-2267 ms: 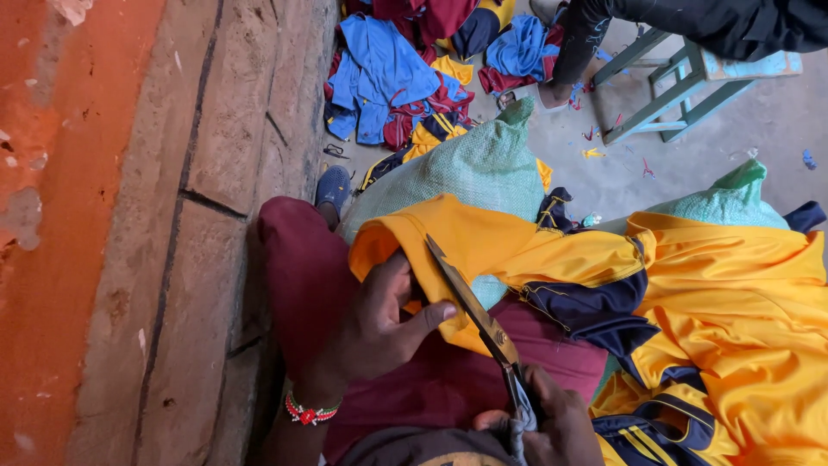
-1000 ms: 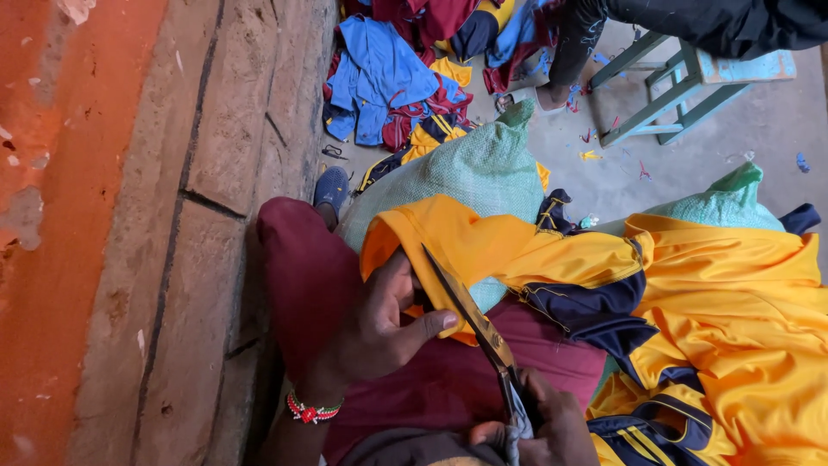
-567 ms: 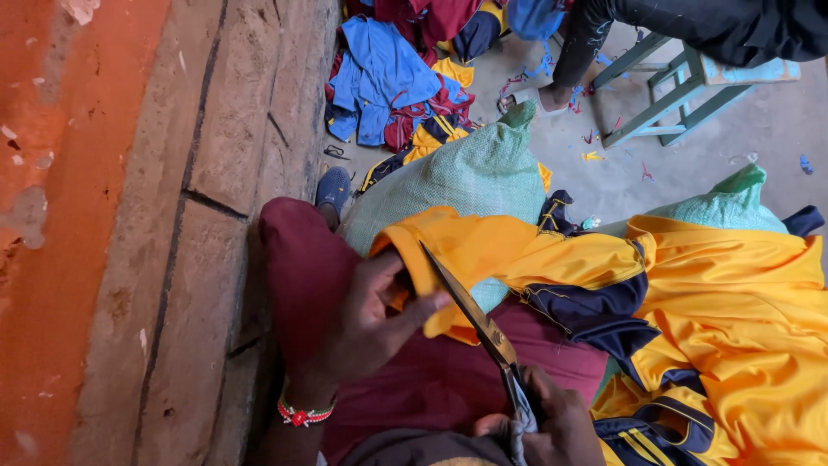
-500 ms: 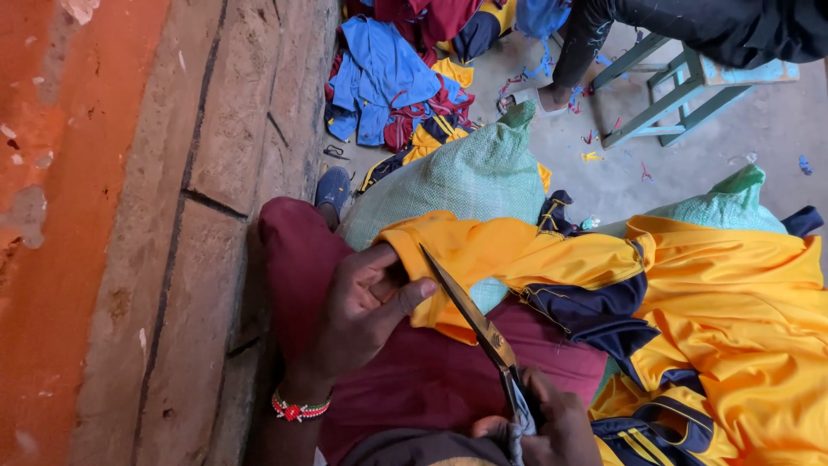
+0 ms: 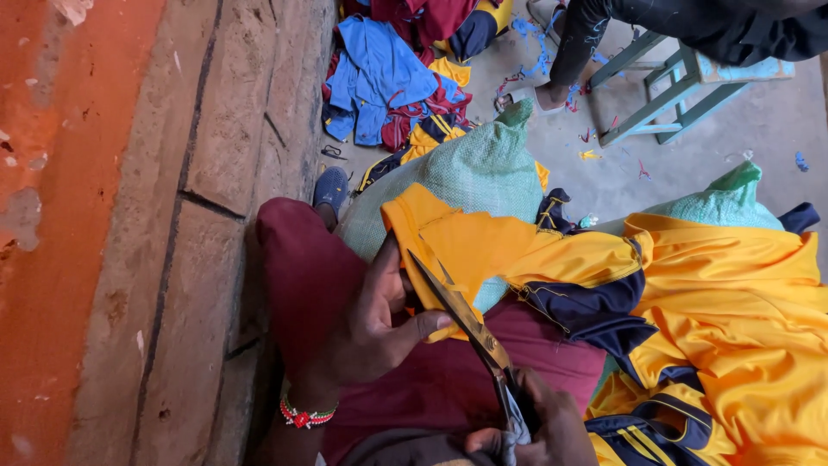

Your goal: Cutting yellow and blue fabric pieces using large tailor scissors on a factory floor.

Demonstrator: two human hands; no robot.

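A yellow garment with navy trim [image 5: 690, 302] lies over my maroon-clad lap and the sacks. My left hand [image 5: 375, 319] pinches its yellow edge near the knee, thumb pointing right under the cloth. My right hand [image 5: 535, 427], at the bottom edge, grips the handles of long metal scissors [image 5: 461, 315]. Their blades point up and left, with the tips at the fabric edge just above my left thumb. A beaded band circles my left wrist.
A rough stone and orange painted wall [image 5: 129, 216] fills the left. Two green woven sacks [image 5: 483, 173] stand ahead. Blue, maroon and yellow clothes [image 5: 388, 78] are piled on the floor. Another person in dark clothes sits on a green stool [image 5: 673, 86] at top right.
My left hand has shifted its grip along the yellow edge and pulled the cloth flatter. The scissor blades have moved slightly up into the fabric. The other person's arm moved a little.
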